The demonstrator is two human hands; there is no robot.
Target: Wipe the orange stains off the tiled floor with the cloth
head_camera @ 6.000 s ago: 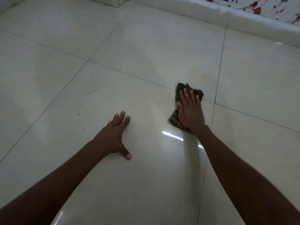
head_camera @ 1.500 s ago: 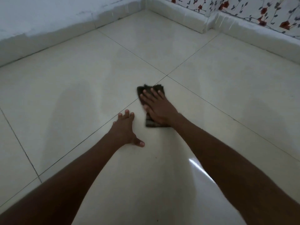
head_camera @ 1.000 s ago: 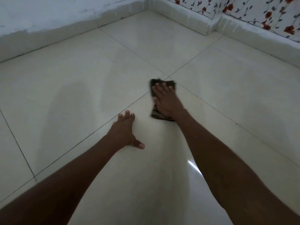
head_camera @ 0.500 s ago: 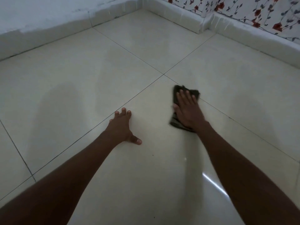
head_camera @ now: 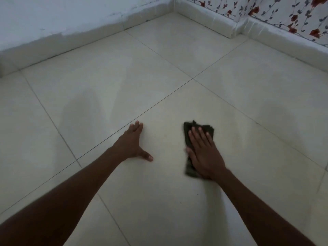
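I am pressing my right hand (head_camera: 204, 153) flat, fingers straight and spread, on the dark folded cloth (head_camera: 189, 134), which is lying on the glossy cream tiled floor (head_camera: 248, 103) just right of a grout crossing. My left hand (head_camera: 132, 144) is resting open on the floor, fingers together and thumb splayed, near the cloth but apart from it. I am seeing no orange marks clearly.
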